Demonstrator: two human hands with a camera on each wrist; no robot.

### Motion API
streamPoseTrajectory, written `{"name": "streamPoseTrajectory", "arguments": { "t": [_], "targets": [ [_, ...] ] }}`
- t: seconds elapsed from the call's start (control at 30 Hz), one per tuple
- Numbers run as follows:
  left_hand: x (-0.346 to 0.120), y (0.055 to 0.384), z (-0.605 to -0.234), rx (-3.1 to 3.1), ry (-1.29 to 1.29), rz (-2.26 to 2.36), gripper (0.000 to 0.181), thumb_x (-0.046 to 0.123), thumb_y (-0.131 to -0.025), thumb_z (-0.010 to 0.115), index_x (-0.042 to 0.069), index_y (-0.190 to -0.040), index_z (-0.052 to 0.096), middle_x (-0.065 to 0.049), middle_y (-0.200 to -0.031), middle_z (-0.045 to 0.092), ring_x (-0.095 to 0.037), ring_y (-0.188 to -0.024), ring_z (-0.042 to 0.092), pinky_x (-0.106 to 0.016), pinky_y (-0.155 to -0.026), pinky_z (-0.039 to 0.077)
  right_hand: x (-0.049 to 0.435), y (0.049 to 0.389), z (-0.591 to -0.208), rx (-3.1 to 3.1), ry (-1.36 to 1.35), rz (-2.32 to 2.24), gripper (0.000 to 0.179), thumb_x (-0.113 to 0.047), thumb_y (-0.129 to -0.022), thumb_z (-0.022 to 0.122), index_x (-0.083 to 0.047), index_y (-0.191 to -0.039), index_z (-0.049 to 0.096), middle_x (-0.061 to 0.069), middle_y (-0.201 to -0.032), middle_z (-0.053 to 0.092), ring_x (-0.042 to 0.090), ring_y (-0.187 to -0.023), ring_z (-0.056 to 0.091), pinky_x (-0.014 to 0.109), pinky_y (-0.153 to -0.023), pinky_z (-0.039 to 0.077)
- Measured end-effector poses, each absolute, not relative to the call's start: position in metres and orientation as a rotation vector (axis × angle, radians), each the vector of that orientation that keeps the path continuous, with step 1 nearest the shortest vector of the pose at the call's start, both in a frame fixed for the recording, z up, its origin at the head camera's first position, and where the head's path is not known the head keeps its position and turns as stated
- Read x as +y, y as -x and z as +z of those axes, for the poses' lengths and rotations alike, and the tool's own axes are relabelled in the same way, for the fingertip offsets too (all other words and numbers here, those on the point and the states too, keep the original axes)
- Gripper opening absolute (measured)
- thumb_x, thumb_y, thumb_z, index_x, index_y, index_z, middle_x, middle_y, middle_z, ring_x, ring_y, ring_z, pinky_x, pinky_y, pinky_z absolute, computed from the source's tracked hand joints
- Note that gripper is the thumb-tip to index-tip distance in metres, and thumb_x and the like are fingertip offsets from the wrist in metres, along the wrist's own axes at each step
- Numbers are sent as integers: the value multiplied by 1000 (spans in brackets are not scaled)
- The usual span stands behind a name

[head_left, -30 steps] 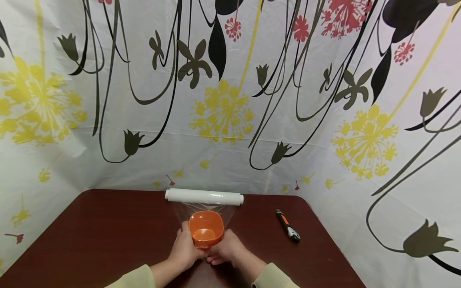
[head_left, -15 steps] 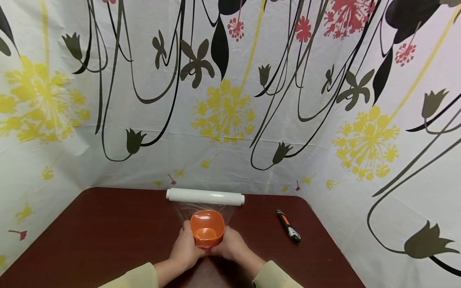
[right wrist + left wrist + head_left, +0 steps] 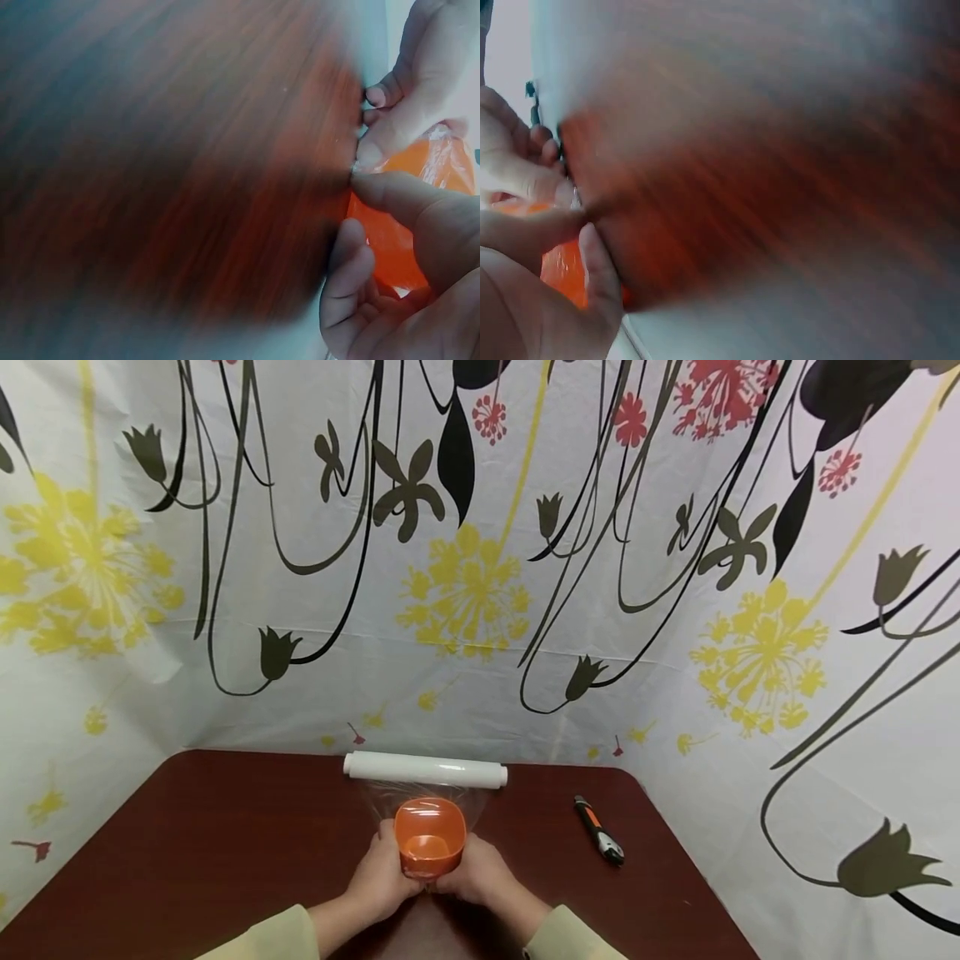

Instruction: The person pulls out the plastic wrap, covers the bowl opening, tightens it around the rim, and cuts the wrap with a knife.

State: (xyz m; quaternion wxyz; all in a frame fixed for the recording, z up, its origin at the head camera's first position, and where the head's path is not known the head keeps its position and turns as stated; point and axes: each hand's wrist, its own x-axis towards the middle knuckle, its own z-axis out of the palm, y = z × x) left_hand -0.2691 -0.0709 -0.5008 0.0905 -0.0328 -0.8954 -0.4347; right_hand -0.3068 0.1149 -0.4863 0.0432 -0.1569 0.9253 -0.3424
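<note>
An orange bowl [image 3: 429,843], rounded-square in shape, is held between both hands over the table, its opening in sight of the head camera. Glossy clear plastic wrap [image 3: 437,159] covers part of it and stretches back to a white roll [image 3: 425,770]. My left hand [image 3: 381,877] grips the bowl's left side, and my right hand [image 3: 480,872] grips its right side. The thumbs meet at the near side, where the wrist views show both thumb tips close together against the wrapped bowl [image 3: 564,274]. Several fingers are hidden behind or under it.
A black and orange utility knife [image 3: 600,833] lies to the right on the dark red-brown table [image 3: 262,827]. Behind the roll, close to the table's far edge, hangs a flower-printed sheet [image 3: 465,693], which also flanks both sides.
The right hand's fingers, visible below the bowl a second ago, have tucked out of sight beneath it. Bowl, roll and knife stay nearly in place.
</note>
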Motion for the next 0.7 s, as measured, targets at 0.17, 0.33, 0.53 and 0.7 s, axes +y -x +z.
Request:
{"name": "streamPoseTrajectory", "arguments": {
  "t": [0.17,0.33,0.53,0.7],
  "targets": [
    [-61,268,-500,-2651,-31,-1264,100,5,-64,104,-5,-140,41,-27,-121,63,-45,-105,72,-57,-87,61,112,304,-485,2907,431,-980,57,-21,-67,101,-5,-114,73,2,-91,73,20,-77,63,41,-79,59],
    [-59,268,-501,-2641,-48,-1248,97,4,-63,103,-5,-138,42,-26,-119,65,-45,-103,73,-58,-86,61,110,301,-485,2943,421,-962,55,-20,-67,101,-5,-112,73,4,-93,75,22,-81,64,44,-83,60],
    [-66,269,-498,-2672,29,-1285,102,3,-58,101,-7,-140,41,-24,-119,65,-40,-104,71,-54,-87,60,113,303,-488,2841,440,-1006,54,-20,-71,100,-6,-115,71,3,-88,73,19,-76,66,40,-76,60],
    [-72,270,-495,-2717,60,-1304,104,2,-58,99,-6,-142,39,-24,-122,64,-40,-108,70,-53,-90,59,115,303,-487,2702,399,-1110,48,-13,-75,95,-6,-113,67,4,-72,68,19,-57,65,35,-56,57]
  ]
}}
